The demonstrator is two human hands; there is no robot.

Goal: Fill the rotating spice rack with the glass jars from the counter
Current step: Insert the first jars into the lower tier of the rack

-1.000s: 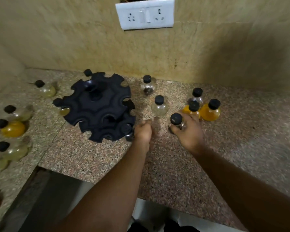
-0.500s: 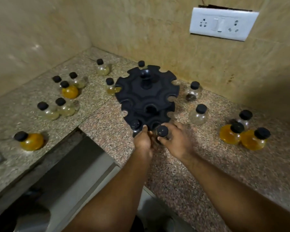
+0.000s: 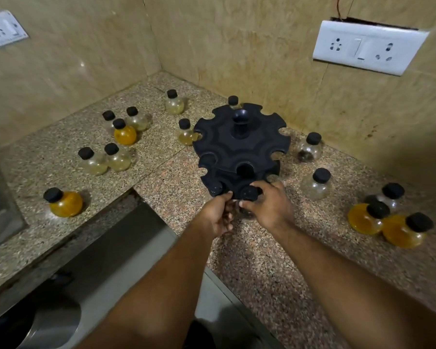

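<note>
The black rotating spice rack (image 3: pixel 239 147) stands in the corner of the granite counter (image 3: pixel 262 260). One black-capped jar (image 3: pixel 215 189) hangs in a slot of its lower tier at the front. My right hand (image 3: pixel 269 206) grips a clear glass jar with a black cap (image 3: pixel 249 193) right at the rack's front lower edge. My left hand (image 3: pixel 218 215) touches the rack's front edge beside that jar; whether it grips anything I cannot tell. Several round glass jars stand loose on the counter on both sides.
To the right stand two orange jars (image 3: pixel 365 219), (image 3: pixel 405 230) and clear jars (image 3: pixel 316 183), (image 3: pixel 310 147). To the left are an orange jar (image 3: pixel 64 202), another orange jar (image 3: pixel 124 132) and pale ones (image 3: pixel 103 159). Wall sockets (image 3: pixel 368 46) hang above. A sink edge (image 3: pixel 0 210) lies far left.
My right hand carried the clear jar from the counter on the right to the rack's front lower edge. My view swung left, bringing the left-side jars into sight.
</note>
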